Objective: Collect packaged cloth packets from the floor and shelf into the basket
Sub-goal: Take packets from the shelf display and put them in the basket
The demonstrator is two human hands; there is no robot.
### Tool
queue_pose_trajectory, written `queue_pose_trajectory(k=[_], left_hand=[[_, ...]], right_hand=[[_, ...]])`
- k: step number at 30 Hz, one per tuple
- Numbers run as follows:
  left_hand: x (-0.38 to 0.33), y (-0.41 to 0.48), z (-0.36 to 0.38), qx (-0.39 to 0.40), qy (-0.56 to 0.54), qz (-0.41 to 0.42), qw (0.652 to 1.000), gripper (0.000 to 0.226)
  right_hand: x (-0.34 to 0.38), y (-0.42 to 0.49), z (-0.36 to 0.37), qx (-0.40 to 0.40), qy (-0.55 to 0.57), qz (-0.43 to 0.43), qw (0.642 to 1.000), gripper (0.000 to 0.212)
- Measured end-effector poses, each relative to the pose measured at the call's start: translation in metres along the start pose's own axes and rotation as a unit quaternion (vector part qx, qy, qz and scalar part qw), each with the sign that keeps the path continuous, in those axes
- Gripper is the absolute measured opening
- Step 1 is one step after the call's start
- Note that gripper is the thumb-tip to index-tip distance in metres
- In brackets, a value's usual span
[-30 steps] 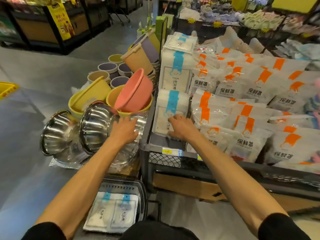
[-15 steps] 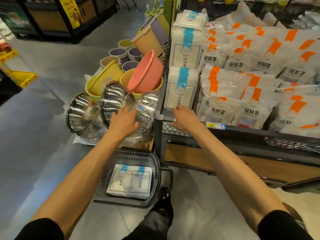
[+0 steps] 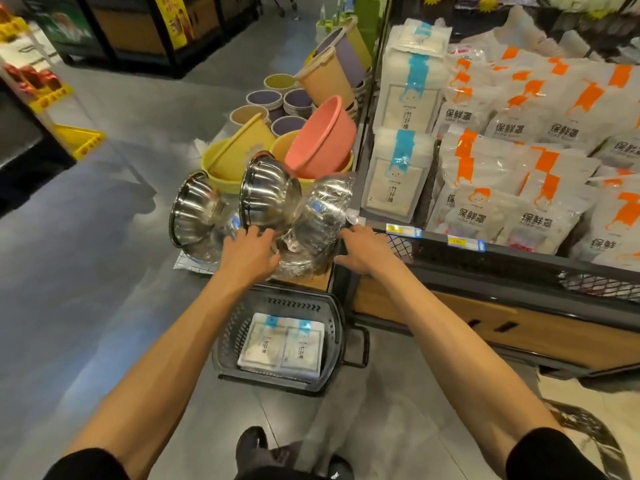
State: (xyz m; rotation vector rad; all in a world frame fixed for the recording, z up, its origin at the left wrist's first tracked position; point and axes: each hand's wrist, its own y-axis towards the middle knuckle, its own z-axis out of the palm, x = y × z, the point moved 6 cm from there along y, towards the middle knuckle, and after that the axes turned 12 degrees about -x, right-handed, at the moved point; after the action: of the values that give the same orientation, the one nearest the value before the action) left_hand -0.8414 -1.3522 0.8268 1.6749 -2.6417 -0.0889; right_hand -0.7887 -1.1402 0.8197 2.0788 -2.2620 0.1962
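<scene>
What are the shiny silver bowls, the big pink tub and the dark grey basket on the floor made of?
The shiny silver bowls look like polished metal, probably stainless steel: they mirror the lights. The round pink tub looks like smooth plastic, evenly coloured with a soft sheen. The dark grey basket also seems moulded plastic, judging by its neat slots.

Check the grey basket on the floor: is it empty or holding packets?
Holding packets: two blue-striped cloth packets lie flat, side by side, at the bottom of the basket.
</scene>
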Motion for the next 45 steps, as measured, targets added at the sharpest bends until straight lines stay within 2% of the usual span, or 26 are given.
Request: queue_pose_trajectory(k=[9,14,19,28,37,45], left_hand=[[0.088,-0.008,0.042,0.006,-0.041,0.021,0.999,0.048],[0.125,-0.014,0.103,0.046,-0.067,0.016,0.997,0.045],[0.152,-0.008,0.173,0.074,-0.066,0.010,0.995,0.050],[0.177,-0.002,0.377,0.097,-0.090,-0.007,0.991,0.047],[0.184,0.004,0.603,0.135,-0.100,-0.031,0.985,0.041],[0.190,0.033,0.756,0.149,-0.164,-0.132,0.966,0.054]], right_hand=[[0.079,0.020,0.058,0.015,0.024,0.056,0.998,0.057],[0.106,0.017,0.125,0.049,0.038,0.101,0.993,0.054],[0.106,0.032,0.199,0.063,0.042,0.126,0.989,0.051],[0.077,0.075,0.396,0.097,0.035,0.146,0.984,0.056],[0.023,0.079,0.616,0.112,0.097,0.256,0.955,0.056],[-0.023,0.087,0.748,0.068,0.118,0.334,0.933,0.064]])
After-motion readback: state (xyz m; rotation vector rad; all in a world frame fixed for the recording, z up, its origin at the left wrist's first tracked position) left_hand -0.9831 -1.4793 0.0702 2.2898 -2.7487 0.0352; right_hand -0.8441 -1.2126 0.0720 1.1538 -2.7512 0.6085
